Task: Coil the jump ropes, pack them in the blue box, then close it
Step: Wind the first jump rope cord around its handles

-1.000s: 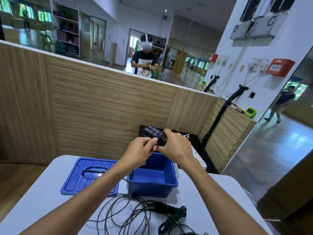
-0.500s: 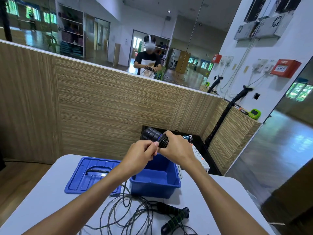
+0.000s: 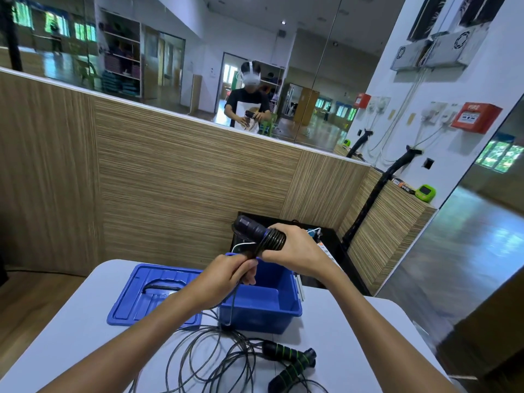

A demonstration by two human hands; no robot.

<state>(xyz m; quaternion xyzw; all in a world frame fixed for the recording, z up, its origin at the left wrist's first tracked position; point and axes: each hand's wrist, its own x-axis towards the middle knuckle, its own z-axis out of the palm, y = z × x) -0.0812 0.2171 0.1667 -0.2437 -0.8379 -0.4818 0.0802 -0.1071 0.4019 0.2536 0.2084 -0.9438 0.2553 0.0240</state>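
Note:
My right hand [image 3: 295,252] grips black jump rope handles [image 3: 249,228] held above the open blue box [image 3: 263,307], with several turns of black cord [image 3: 273,239] wound around them. My left hand [image 3: 226,275] sits just below and pinches the cord where it leaves the coil. The rest of that cord hangs down past the box front to loose loops [image 3: 215,361] on the white table [image 3: 71,344]. A second rope's green-and-black handles [image 3: 289,361] lie in front of the box. The blue lid [image 3: 150,293] lies flat to the left of the box.
A wood-panelled wall [image 3: 170,188] with a mirror above it stands right behind the table. A black bin [image 3: 331,242] with small items sits on the floor behind the box. Open floor stretches to the right of the table.
My left hand has dropped from beside the handles to below them, drawing the cord down. More turns of cord show around the handles. The camera view has risen a little.

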